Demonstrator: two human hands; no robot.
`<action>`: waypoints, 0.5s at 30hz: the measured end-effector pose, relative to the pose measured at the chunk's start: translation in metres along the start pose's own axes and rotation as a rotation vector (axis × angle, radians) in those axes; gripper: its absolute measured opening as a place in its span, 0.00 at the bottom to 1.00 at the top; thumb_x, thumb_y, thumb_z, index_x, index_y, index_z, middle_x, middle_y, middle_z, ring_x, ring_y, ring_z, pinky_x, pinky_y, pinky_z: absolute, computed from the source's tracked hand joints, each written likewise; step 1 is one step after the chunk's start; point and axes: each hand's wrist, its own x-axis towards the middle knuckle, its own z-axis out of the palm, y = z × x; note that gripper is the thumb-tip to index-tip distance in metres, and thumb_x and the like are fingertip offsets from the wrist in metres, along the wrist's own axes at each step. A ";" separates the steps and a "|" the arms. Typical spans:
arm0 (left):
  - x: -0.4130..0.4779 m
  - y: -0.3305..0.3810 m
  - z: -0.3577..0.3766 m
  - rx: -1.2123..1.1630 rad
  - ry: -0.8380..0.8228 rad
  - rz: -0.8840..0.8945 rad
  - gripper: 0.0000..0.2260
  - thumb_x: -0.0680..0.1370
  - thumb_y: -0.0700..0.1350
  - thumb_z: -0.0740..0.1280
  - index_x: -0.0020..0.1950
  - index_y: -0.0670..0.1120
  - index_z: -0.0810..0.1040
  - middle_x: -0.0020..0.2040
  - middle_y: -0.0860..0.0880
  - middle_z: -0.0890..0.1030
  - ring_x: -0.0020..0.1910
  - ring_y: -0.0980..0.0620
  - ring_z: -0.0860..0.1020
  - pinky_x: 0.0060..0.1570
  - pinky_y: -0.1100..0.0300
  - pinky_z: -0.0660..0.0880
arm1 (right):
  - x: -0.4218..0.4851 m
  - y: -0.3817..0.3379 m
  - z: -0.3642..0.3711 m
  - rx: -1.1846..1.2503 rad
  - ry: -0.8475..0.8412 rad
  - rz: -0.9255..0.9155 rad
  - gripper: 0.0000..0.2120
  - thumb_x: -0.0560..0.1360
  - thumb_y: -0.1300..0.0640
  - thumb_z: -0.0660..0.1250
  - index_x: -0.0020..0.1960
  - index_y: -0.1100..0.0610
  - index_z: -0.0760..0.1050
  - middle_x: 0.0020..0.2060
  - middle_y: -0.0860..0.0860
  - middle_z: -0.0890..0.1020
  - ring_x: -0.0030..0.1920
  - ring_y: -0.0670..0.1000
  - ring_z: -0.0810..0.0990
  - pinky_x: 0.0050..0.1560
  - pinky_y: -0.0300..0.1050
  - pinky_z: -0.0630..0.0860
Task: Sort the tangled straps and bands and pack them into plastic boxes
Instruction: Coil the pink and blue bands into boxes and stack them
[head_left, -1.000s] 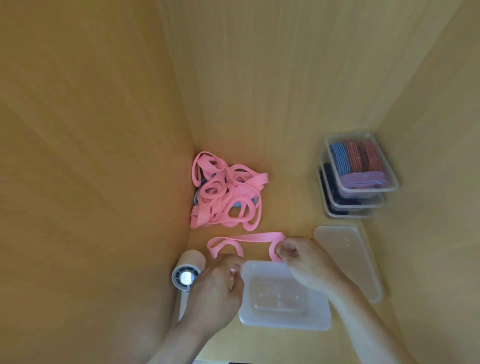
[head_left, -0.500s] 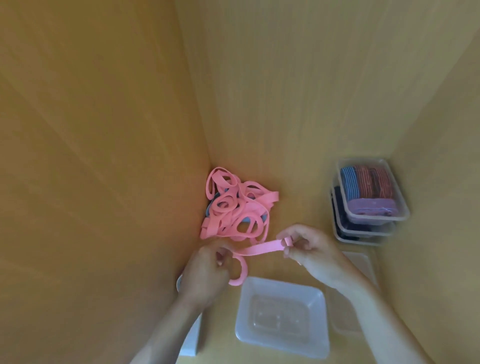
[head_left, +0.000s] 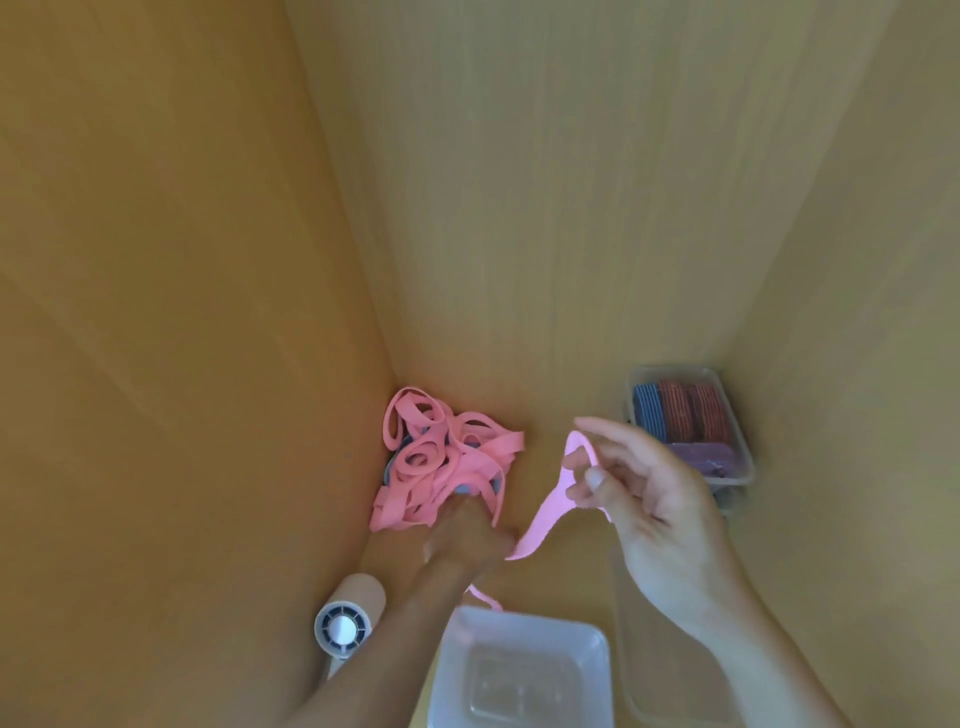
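Observation:
A tangled heap of pink bands (head_left: 441, 462) lies in the back left corner, with something blue under it. One pink band (head_left: 545, 519) stretches between my hands. My left hand (head_left: 462, 545), blurred, holds its lower end just in front of the heap. My right hand (head_left: 649, 499) is raised to the right with the band's other end looped over its fingers. An open clear plastic box (head_left: 519, 670), with nothing in it, stands near the front, below both hands.
Stacked clear boxes (head_left: 727, 457) packed with blue, red and purple bands stand at the back right. A clear lid (head_left: 670, 686) lies right of the open box. A white roll-shaped device (head_left: 348, 618) sits at the front left. Wooden walls close in on three sides.
My right hand has lifted and moved right, pulling the pink band longer. My left hand has moved toward the heap. The view has tilted upward.

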 end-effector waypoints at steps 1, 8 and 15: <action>0.000 -0.001 0.003 0.022 -0.026 -0.024 0.13 0.67 0.51 0.70 0.48 0.47 0.79 0.49 0.49 0.80 0.49 0.47 0.79 0.43 0.58 0.75 | -0.001 -0.001 -0.001 0.002 0.007 0.002 0.20 0.81 0.68 0.64 0.62 0.45 0.78 0.49 0.50 0.86 0.46 0.53 0.85 0.51 0.43 0.79; -0.003 -0.004 -0.005 -0.047 0.092 0.063 0.05 0.72 0.40 0.65 0.36 0.45 0.77 0.38 0.46 0.80 0.38 0.45 0.78 0.36 0.58 0.73 | -0.001 -0.010 -0.006 -0.060 0.051 -0.036 0.14 0.77 0.60 0.71 0.59 0.46 0.79 0.47 0.49 0.86 0.45 0.51 0.81 0.50 0.55 0.77; -0.035 0.012 -0.079 -0.681 0.035 0.129 0.08 0.71 0.44 0.67 0.37 0.39 0.76 0.33 0.47 0.77 0.35 0.49 0.73 0.42 0.54 0.70 | 0.018 -0.009 -0.006 0.231 0.152 0.074 0.09 0.79 0.65 0.67 0.58 0.55 0.79 0.45 0.54 0.87 0.34 0.50 0.82 0.34 0.34 0.76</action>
